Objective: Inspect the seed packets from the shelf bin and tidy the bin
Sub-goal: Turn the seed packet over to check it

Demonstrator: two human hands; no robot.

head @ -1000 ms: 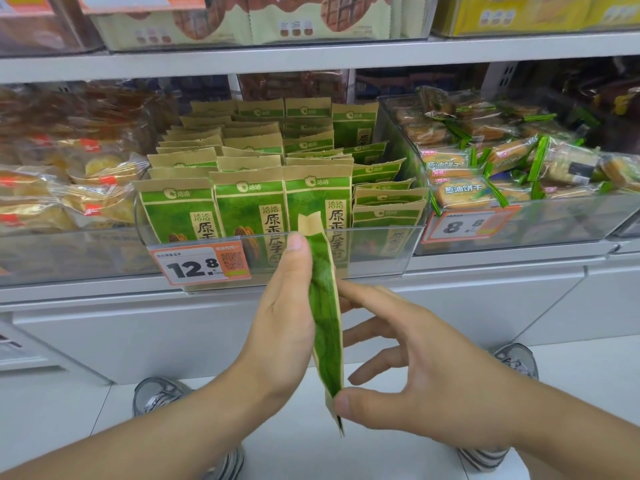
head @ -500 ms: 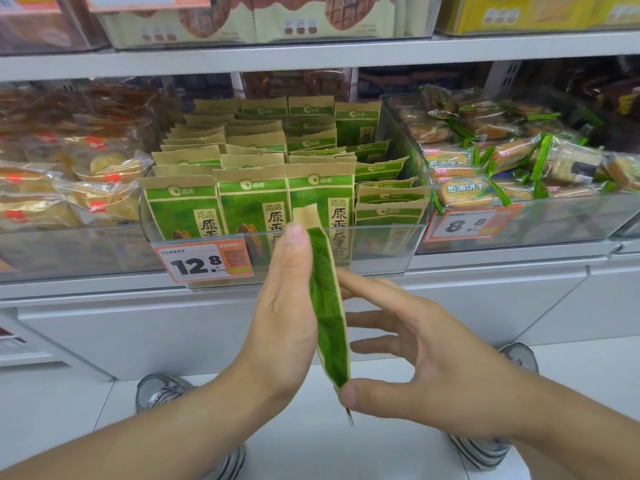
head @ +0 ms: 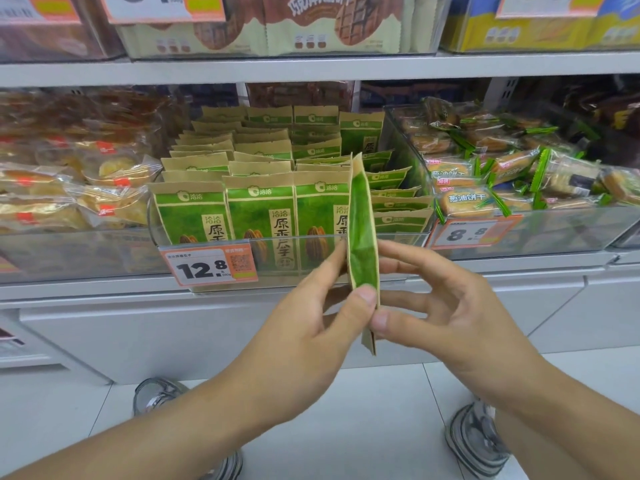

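— Where was the packet at that moment?

— The seed packet (head: 362, 233) stood upright and edge-on to the camera, held in front of the clear shelf bin (head: 349, 258), between the two hands. Its top corner rose level with the packets standing in the front row (head: 259, 209).

— And the hands?

— The left hand (head: 311, 317) had its thumb pressed on the packet's lower green face, with its fingers behind the near edge, so it pinched the packet. The right hand (head: 446, 306) pinched the bottom edge with its thumb (the tip just under the left thumb), while its other fingers were spread apart and loosely bent beside the packet; whether those touched it, I could not tell.

— What else was there?

— An orange price tag (head: 209, 268) reading 12.8 hung on the bin's front. To the right sat a bin of green-wrapped biscuits (head: 485, 199) with an 8.8 tag (head: 467, 233). To the left lay clear-wrapped pastries (head: 86, 202). Two shoes (head: 474, 441) showed on the pale floor below.
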